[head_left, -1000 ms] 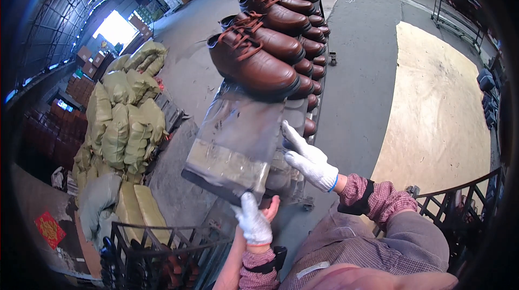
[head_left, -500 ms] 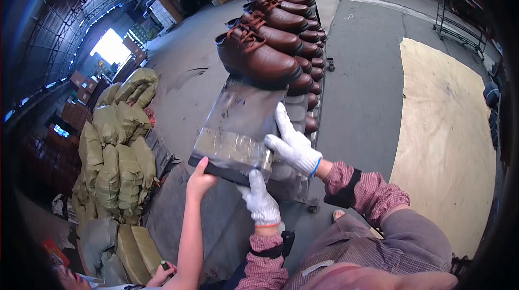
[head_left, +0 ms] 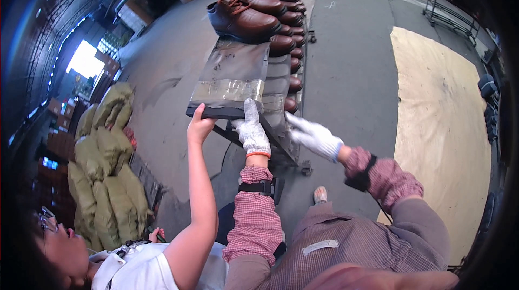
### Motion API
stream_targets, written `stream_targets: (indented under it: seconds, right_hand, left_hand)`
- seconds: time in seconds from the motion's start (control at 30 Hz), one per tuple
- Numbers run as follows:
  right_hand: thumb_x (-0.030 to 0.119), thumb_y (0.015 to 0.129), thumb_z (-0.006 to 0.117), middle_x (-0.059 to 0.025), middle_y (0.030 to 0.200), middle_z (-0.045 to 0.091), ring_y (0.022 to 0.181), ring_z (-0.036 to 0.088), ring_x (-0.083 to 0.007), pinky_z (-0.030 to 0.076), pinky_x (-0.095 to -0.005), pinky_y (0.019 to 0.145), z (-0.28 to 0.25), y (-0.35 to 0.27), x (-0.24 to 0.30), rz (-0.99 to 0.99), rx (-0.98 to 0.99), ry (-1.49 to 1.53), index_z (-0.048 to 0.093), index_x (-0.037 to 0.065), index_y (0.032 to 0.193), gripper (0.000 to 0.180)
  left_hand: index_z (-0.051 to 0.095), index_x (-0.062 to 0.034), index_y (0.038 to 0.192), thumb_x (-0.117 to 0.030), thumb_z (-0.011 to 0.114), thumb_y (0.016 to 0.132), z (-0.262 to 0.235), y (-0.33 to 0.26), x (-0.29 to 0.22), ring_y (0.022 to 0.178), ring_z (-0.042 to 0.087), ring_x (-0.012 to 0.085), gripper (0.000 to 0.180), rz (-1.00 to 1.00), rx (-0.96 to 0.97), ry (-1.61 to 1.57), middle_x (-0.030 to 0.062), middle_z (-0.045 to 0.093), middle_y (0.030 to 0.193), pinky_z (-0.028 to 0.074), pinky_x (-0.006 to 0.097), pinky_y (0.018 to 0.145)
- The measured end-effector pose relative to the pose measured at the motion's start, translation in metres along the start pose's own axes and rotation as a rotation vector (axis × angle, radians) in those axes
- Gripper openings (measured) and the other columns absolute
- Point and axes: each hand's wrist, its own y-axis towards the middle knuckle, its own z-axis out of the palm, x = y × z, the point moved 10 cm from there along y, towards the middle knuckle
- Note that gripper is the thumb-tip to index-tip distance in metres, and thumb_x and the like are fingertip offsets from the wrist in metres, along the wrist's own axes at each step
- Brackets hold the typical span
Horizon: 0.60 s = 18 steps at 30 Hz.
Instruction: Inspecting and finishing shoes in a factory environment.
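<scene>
My left hand (head_left: 252, 136), in a white knit glove, grips the near end of a shoe rack's top shelf (head_left: 232, 68), thumb on top and fingers partly hidden below. The shelf is grey, covered in clear film, with a band of tape (head_left: 227, 90) near its black front edge (head_left: 219, 112). My right hand (head_left: 314, 137), also gloved, is off to the right of the rack with fingers stretched out and nothing in it. Brown leather lace-up shoes (head_left: 246, 22) stand in rows from the shelf's far part backward, with more toes on lower levels.
A co-worker's bare hand (head_left: 200, 127) holds the shelf edge left of mine. Stuffed olive sacks (head_left: 102, 152) are piled at the left. A caster (head_left: 306, 167) shows under the rack. A plywood-coloured sheet (head_left: 440, 127) lies on the right floor; a metal rack (head_left: 451, 8) stands beyond.
My right hand has left the shelf top and moved right and down. My left hand stays at the shelf's end. The rack appears higher in view, and the co-worker has come further into it.
</scene>
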Motion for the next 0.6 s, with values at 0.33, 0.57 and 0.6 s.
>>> stream_targets:
  seconds: [0.33, 0.57, 0.6]
  right_hand:
    - [0.045, 0.095, 0.055, -0.0210, 0.139, 0.057, 0.129, 0.054, -0.0365, 0.043, -0.0414, 0.108, -0.112, -0.264, -0.261, 0.999, -0.225, -0.308, 0.049, 0.007, 0.144, 0.062]
    - [0.043, 0.095, 0.054, -0.0198, 0.139, 0.057, 0.129, 0.054, -0.0350, 0.043, -0.0408, 0.108, -0.147, -0.257, -0.275, 1.202, -0.571, -0.317, 0.049, 0.005, 0.144, 0.062]
    - [0.044, 0.095, 0.053, -0.0185, 0.142, 0.055, 0.130, 0.053, -0.0337, 0.042, -0.0407, 0.109, -0.144, -0.237, -0.263, 1.146, -0.620, -0.281, 0.048, 0.007, 0.145, 0.062]
  left_hand:
    - [0.067, 0.0052, 0.112, -0.062, 0.067, 0.089, 0.169, 0.189, 0.037, 0.086, 0.058, 0.0179, 0.071, -0.144, 0.222, 0.085, 0.0073, 0.066, 0.100, 0.049, 0.035, 0.079]
    - [0.054, -0.0033, 0.141, -0.062, 0.061, 0.091, 0.316, 0.347, 0.066, 0.122, 0.058, 0.0230, 0.077, 0.187, 0.116, 0.625, 0.0091, 0.064, 0.133, 0.049, 0.034, 0.100]
    - [0.054, -0.0033, 0.141, -0.062, 0.061, 0.091, 0.380, 0.336, 0.094, 0.122, 0.058, 0.0230, 0.077, 0.187, 0.237, 0.624, 0.0091, 0.064, 0.133, 0.049, 0.034, 0.100]
